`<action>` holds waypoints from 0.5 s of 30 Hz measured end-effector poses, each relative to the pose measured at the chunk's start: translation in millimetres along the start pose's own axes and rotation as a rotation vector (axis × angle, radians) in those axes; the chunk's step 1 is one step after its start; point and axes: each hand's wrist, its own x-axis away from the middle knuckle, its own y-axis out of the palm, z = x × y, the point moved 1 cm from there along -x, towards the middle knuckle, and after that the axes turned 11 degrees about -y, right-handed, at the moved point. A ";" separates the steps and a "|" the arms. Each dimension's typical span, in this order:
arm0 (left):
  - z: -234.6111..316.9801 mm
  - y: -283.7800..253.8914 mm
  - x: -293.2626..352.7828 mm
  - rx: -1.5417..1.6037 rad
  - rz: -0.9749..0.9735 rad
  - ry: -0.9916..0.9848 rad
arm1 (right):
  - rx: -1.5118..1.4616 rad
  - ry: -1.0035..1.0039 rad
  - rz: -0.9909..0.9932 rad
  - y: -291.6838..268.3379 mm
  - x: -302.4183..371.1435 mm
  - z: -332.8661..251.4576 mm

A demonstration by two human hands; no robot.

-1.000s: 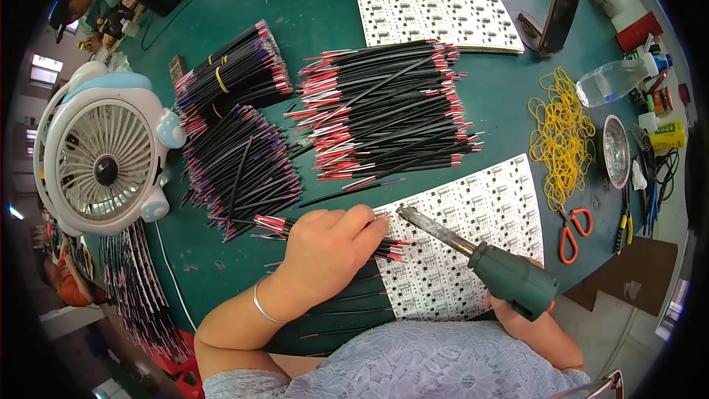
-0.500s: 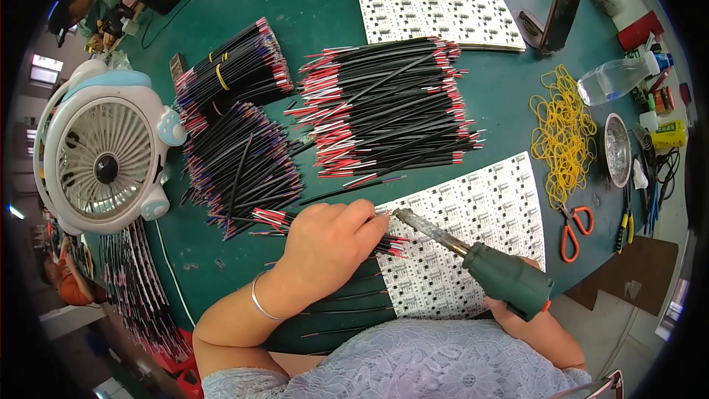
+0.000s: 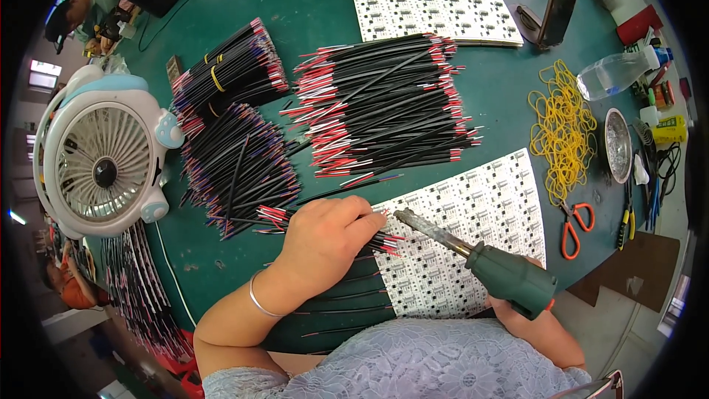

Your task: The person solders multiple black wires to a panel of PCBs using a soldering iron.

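Note:
My left hand point(image 3: 325, 240), with a bangle at the wrist, is closed around a bundle of black wires point(image 3: 272, 216) with red and white ends. Its thumb and forefinger pinch at the left edge of a white circuit board sheet point(image 3: 473, 207) covered in small parts. In my right hand point(image 3: 505, 312) is a green soldering iron point(image 3: 511, 278), whose dark, coated tip lies just right of my left fingertips. I cannot make out whether the tip touches the board. Several black wires point(image 3: 347, 309) stretch left from the board's edge.
Beyond my hands lie a pile of black wires point(image 3: 391, 107) and bundled wires point(image 3: 240, 66). A fan point(image 3: 103, 166) stands left. Rightward are yellow rubber bands point(image 3: 561, 133), orange-handled scissors point(image 3: 572, 229), a metal bowl point(image 3: 617, 146) and a bottle point(image 3: 613, 79). More board sheets point(image 3: 436, 0) lie at the back.
The soldering iron has shifted very slightly right, its tip a little farther from my left fingertips. My left hand keeps its pinch, and the whole view has moved slightly.

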 end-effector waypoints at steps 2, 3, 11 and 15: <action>-0.1 -0.2 -0.6 0.000 -0.013 0.000 | 0.050 -0.026 -0.028 -1.1 -2.4 -1.4; -0.1 -0.5 -0.5 0.000 -0.014 -0.002 | 0.133 -0.086 -0.032 -3.3 -7.6 -5.1; 3.7 -2.6 1.1 -0.065 -0.049 0.005 | 0.227 -0.222 -0.055 -6.5 -10.6 -9.1; 6.9 -5.4 2.6 -0.085 -0.062 0.008 | -0.284 0.107 0.045 -2.2 3.6 -5.3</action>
